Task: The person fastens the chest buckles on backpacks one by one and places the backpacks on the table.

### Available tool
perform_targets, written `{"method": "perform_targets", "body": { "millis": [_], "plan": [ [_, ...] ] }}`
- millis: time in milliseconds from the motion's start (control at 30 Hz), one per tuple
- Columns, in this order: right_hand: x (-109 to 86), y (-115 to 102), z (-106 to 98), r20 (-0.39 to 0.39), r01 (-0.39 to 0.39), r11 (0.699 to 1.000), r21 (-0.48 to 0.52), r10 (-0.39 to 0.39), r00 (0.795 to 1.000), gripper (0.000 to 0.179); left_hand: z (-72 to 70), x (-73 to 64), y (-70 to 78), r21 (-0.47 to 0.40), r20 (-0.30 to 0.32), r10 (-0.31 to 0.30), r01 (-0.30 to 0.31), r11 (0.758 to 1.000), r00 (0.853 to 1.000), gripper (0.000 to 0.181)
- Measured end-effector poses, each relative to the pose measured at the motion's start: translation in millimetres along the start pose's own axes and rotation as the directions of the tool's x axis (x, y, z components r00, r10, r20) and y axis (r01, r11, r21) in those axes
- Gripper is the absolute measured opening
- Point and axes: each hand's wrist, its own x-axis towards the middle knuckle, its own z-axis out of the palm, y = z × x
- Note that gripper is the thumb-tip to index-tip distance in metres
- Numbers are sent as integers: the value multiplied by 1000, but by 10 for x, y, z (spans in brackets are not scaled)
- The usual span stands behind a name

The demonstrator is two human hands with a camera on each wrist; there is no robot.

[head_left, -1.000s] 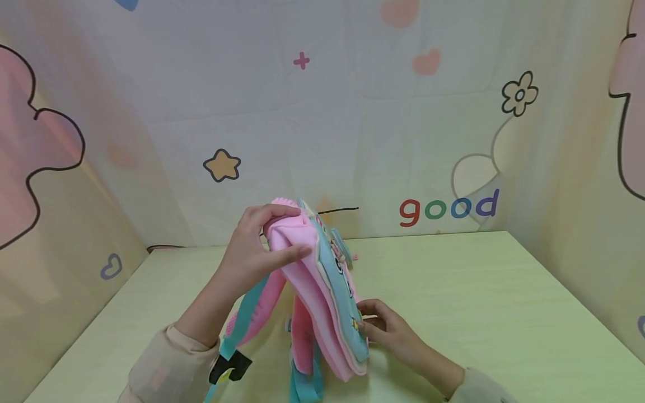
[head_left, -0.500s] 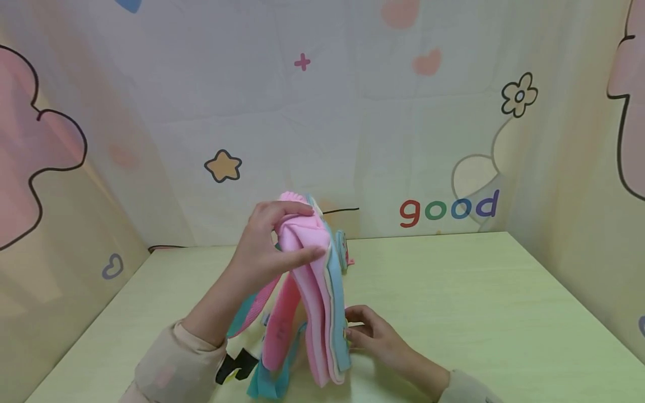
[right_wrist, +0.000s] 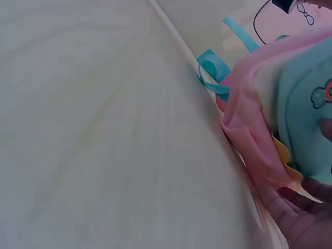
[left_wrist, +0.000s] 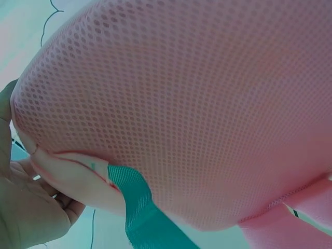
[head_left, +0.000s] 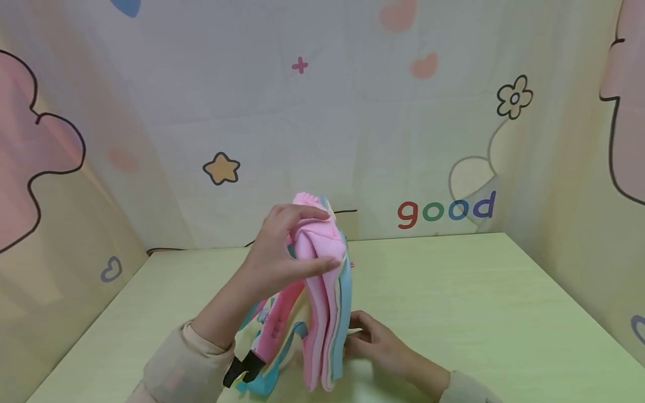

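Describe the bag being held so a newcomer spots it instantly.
On the pale green table, in front of the cartoon backdrop, the left hand grips the top of a small pink mesh-backed backpack stood on edge; the right hand holds its lower front. Its teal straps and teal front panel mark it out.

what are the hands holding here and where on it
A pink and teal backpack, standing upright on the table. The left hand grips its top; the right hand holds its lower front edge.
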Motion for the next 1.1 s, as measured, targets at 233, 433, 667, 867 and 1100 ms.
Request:
{"method": "perform_targets", "body": {
  "millis": [233,433,667,867,1100],
  "plan": [
    [-88,-135,-295,2,-18,996,-87,18,1000,43,58,-2,14,-26,32,32,-31,999,999,62],
    [-82,-528,-569,-169,42,974,-224,-81,982,41,87,-1,38,1,17,84,-84,996,996,69],
    [-7,-1160,-712,-219,120,911,-395,-220,950,35,106,14,43,31,5,158,-158,987,987,72],
    [116,-1650,-624,-169,165,823,-543,-300,939,39,114,7,44,28,2,167,-167,986,986,74],
    [203,-1914,-456,-32,238,731,-639,-335,942,49,120,-7,52,25,-12,185,-185,982,983,73]
  ]
}}
